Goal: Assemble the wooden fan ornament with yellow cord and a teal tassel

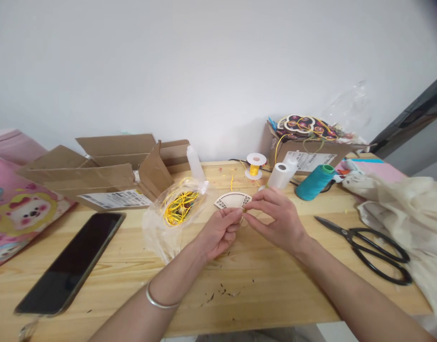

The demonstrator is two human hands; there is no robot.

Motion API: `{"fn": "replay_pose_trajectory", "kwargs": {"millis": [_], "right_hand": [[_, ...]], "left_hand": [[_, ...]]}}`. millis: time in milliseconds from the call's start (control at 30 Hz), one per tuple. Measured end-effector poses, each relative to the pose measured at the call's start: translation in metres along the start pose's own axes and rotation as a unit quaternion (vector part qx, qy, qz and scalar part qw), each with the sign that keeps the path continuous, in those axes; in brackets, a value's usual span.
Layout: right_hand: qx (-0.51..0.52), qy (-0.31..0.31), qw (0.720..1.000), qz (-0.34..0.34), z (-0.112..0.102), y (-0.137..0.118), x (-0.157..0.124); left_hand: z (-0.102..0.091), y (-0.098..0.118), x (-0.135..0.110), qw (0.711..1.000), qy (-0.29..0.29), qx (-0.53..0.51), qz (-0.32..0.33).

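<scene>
Both hands meet over the middle of the wooden table (239,280). My left hand (220,230) is curled in a pinch at the lower edge of a small fan-shaped wooden cutout (230,200). My right hand (277,216) pinches the same spot from the right, fingertips pressed together. A thin yellow thread (231,183) rises from the top of the cutout. What sits between the fingertips is too small to make out. A silver bangle (161,300) circles my left wrist.
A plastic bag of yellow cord (177,209) lies left of the hands, a phone (74,261) further left, open cardboard boxes (107,173) behind. Yellow thread spool (254,166), white roll (280,175), teal spool (314,182), black scissors (375,247), cream fabric (410,213) at right.
</scene>
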State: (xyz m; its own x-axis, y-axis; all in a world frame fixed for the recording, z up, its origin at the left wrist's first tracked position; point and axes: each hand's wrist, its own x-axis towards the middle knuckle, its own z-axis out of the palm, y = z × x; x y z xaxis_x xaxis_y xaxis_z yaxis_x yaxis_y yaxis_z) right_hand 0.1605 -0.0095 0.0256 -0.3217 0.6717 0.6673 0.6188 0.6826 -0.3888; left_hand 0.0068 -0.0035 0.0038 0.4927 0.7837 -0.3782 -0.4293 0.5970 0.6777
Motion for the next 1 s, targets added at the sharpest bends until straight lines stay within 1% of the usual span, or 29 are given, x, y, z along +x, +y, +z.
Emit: {"fn": "replay_pose_trajectory", "kwargs": {"millis": [200,300,367,433,500,533,700,767,867,1000], "right_hand": [[-0.003,-0.017,1.0,0.0,0.003,0.0,0.0],[0.021,-0.024,0.999,0.005,0.003,-0.001,0.0],[0.072,-0.017,0.997,0.033,0.0,-0.002,0.001],[0.121,0.006,0.989,0.084,-0.005,-0.002,0.003],[0.144,0.028,0.981,0.124,-0.009,-0.001,0.005],[0.146,0.032,0.98,0.132,-0.01,-0.001,0.005],[0.121,-0.012,0.986,0.112,-0.004,-0.001,0.003],[0.105,-0.016,0.989,0.106,-0.001,-0.001,0.002],[0.106,-0.026,0.987,0.119,0.003,-0.001,0.001],[0.144,-0.036,0.978,0.146,0.003,-0.002,0.003]], "left_hand": [[0.0,-0.002,0.001,0.999,0.014,0.031,0.009],[0.0,-0.002,0.001,0.999,0.017,0.039,0.009],[0.0,-0.001,0.001,1.0,0.009,0.03,0.003],[-0.001,0.0,0.0,1.0,-0.005,0.007,-0.011],[-0.002,0.001,0.0,0.999,-0.019,-0.023,-0.028],[-0.002,0.002,0.0,0.998,-0.025,-0.039,-0.036],[-0.005,0.003,-0.001,0.993,-0.032,-0.094,-0.062],[-0.007,0.003,-0.002,0.992,-0.028,-0.104,-0.065],[-0.008,0.004,-0.001,0.99,-0.03,-0.113,-0.073],[-0.009,0.004,-0.001,0.988,-0.041,-0.121,-0.082]]}}
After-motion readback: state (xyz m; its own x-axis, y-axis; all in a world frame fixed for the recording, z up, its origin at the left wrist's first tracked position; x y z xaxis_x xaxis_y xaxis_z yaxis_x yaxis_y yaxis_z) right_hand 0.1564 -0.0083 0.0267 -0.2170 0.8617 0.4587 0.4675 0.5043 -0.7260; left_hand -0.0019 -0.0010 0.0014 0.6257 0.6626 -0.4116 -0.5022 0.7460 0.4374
